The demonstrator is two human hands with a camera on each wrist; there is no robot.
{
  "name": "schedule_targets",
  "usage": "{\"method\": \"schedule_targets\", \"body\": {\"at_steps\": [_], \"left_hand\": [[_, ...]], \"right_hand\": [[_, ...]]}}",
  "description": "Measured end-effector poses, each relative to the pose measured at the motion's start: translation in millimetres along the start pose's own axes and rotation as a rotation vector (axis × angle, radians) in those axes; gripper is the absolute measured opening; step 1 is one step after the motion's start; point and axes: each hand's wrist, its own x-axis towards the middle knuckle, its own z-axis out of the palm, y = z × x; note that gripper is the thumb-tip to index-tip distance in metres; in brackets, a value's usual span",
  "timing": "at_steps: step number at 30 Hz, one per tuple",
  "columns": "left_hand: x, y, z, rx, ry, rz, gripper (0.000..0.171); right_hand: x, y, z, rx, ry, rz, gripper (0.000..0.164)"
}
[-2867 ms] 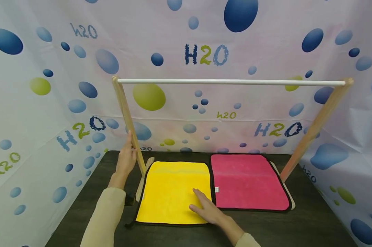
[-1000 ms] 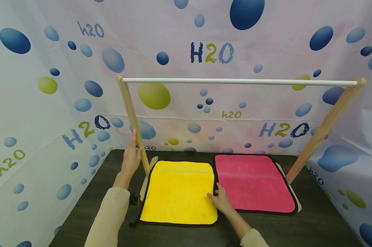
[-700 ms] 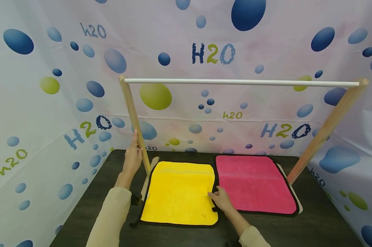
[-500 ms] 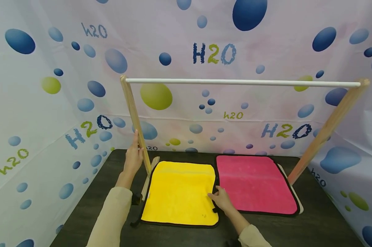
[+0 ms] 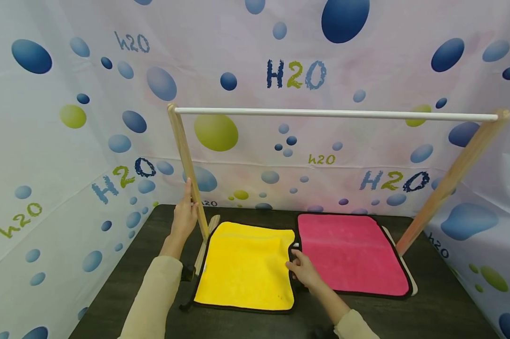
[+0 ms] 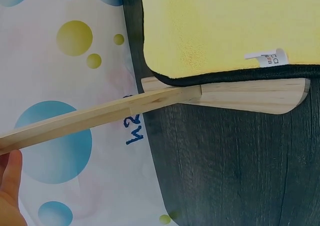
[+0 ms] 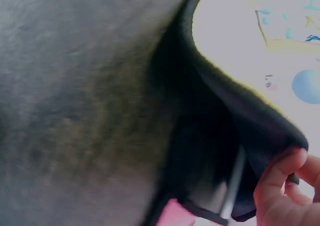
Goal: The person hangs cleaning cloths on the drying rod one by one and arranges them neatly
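Note:
My left hand (image 5: 184, 219) holds the left wooden post (image 5: 186, 162) of a rack. In the left wrist view its fingertips touch the post (image 6: 85, 116) at the left edge. My right hand (image 5: 304, 271) pinches the right edge of a yellow towel (image 5: 246, 268) with black trim. That edge is raised and bent, and the right wrist view shows the towel's dark underside (image 7: 215, 111) above the thumb and fingers. Beside it lies a pink towel (image 5: 350, 254), also black-trimmed, flat on the right. A white rod (image 7: 233, 183) shows beneath the raised edge.
A white bar (image 5: 331, 113) spans the top of the rack, with the right wooden post (image 5: 449, 183) leaning outward. The left wooden foot (image 6: 250, 96) rests on the dark table (image 5: 123, 292). A bubble-printed backdrop (image 5: 246, 42) stands behind and at the sides.
My right hand has gone from lying open over the yellow towel to pinching its right edge, which has bent up and inward. The left hand stays on the post. The view has shifted slightly.

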Motion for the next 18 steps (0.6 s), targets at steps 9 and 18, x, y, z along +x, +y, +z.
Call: {"method": "schedule_targets", "body": {"at_steps": [9, 18], "left_hand": [[1.3, 3.4, -1.3, 0.006, -0.016, -0.021, 0.084], [0.4, 3.3, -2.3, 0.009, -0.026, -0.048, 0.083]], "right_hand": [[-3, -40, -12, 0.164, -0.101, -0.087, 0.053], [-10, -78, -21, 0.234, -0.158, -0.149, 0.061]]}}
